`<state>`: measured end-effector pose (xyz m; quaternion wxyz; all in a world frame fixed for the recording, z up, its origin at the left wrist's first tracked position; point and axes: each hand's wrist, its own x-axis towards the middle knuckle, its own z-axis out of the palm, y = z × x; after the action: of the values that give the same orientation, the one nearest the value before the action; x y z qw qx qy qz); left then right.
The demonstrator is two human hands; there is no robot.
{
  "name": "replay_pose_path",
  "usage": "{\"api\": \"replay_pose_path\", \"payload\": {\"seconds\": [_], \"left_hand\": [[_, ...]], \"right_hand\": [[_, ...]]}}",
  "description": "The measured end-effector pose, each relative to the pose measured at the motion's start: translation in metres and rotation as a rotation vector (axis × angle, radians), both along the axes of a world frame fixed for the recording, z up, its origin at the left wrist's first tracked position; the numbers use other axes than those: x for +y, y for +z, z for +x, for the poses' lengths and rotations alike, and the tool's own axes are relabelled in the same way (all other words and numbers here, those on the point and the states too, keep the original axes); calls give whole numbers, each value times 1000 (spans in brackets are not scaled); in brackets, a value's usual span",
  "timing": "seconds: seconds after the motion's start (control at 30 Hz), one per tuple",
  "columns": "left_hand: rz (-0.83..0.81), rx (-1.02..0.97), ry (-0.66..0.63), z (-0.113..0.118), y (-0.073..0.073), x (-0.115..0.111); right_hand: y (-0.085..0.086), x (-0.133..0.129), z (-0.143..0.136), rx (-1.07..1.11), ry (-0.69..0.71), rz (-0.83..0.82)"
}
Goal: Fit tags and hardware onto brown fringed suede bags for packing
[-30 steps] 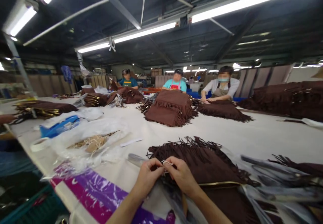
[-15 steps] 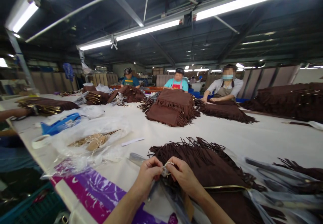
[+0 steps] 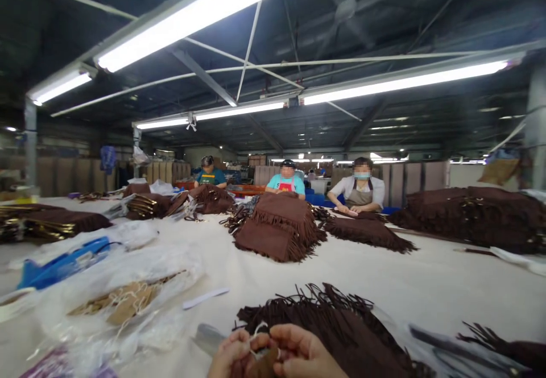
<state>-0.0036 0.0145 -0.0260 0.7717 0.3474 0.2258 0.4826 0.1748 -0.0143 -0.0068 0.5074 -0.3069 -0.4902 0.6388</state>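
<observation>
Single head view, low over the table point(image 3: 426, 287), facing forward across it.

Dark brown fringed bag point(image 3: 324, 321), white string point(image 3: 258, 332), cream table point(image 3: 426, 287), blue plastic item point(image 3: 60, 264).

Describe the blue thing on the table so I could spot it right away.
Start at the long white table and look to its left side, past the clear bag of brown tags. The blue plastic bag lies flat there, the only bright blue thing among brown fringed pieces.

The fringed bag point(image 3: 336, 324) looks like matt brown suede, the string point(image 3: 257, 332) white cord, the counter point(image 3: 426, 287) cream cloth, the wrapper point(image 3: 128, 287) glossy clear plastic.
</observation>
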Motion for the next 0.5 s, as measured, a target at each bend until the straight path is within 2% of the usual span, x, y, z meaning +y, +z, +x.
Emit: {"api": "replay_pose_path", "payload": {"seconds": [0.1,0.17,0.37,0.5], "left_hand": [[-52,26,48,-3,12,-15],[-73,60,34,-4,19,-19],[-62,59,-8,-3,21,-17],[-43,29,2,-3,20,-17]], "right_hand": [[8,-11,-3,-199,-126,111],[13,-17,-5,-263,-204,117],[11,-17,-8,-51,-411,-112],[7,-13,-8,-238,-429,54]]}}
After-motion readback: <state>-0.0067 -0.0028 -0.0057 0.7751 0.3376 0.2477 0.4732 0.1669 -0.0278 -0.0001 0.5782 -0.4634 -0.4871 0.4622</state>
